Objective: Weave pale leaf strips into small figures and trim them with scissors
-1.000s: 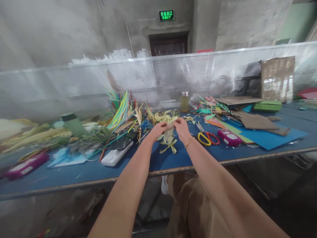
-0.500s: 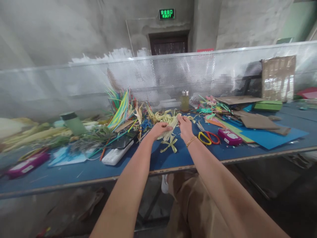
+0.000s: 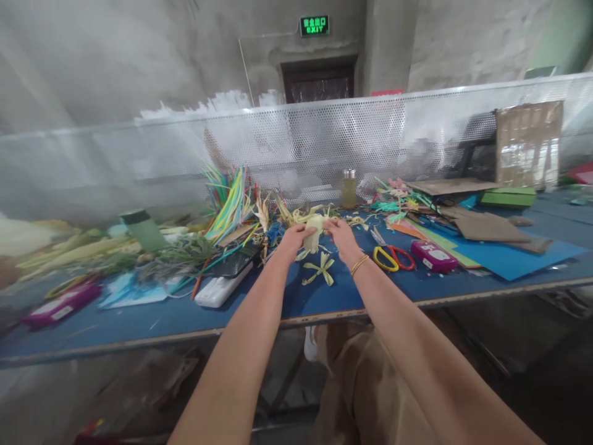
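Between my two hands is a pale yellow corn husk, held up above the blue table. My left hand pinches its left side between thumb and fingers. On the other side, my right hand, with a gold bracelet at the wrist, grips the husk's upper right edge. Just below on the tabletop lies a flower-like shape of husk strips. More loose husks are heaped behind my hands. Scissors with one yellow and one red handle rest right of my right wrist.
A purple box, blue paper sheets and cardboard pieces lie to the right. Leftward are a white power bank, bundled coloured stems and a green bottle. A capped bottle stands behind, before a perforated metal screen.
The husk between my hands now shows as a broader, flatter piece. My right hand has lowered slightly and both hands have turned a little. The husk flower below is more fully uncovered.
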The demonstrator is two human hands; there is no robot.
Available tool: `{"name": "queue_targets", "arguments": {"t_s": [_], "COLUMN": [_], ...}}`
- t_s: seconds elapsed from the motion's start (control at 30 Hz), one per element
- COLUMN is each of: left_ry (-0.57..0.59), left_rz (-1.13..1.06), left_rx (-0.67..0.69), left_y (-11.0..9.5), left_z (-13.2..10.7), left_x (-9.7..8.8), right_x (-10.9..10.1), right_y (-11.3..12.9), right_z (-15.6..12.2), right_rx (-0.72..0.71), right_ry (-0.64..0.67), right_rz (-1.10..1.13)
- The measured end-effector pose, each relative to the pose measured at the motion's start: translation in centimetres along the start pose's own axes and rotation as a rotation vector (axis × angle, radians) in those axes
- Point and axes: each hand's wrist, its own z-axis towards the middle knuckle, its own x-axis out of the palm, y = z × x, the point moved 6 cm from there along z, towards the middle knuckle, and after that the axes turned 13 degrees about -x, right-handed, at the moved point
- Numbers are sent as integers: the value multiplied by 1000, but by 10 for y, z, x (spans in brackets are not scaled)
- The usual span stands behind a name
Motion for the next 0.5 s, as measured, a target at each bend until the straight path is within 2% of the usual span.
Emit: {"name": "queue_targets", "arguments": {"t_s": [0.1, 0.17, 0.33, 0.5], "left_ry": [-23, -36, -58, -173], "left_rz": [-89, -115, -160, -232], "left_rx": [36, 59, 57, 100], "left_y": [-1, -2, -3, -10], "left_z": [3, 4, 4, 0], "left_x": [-2, -3, -4, -14], "right_x": [19, 26, 24, 18], "right_y": [-1, -2, -4, -5], "right_z": [-7, -11, -11, -11], "right_rx": [-31, -49, -77, -79], "right_ry": [263, 356, 399, 428], "right_rz": [-7, 3, -87, -298]}}
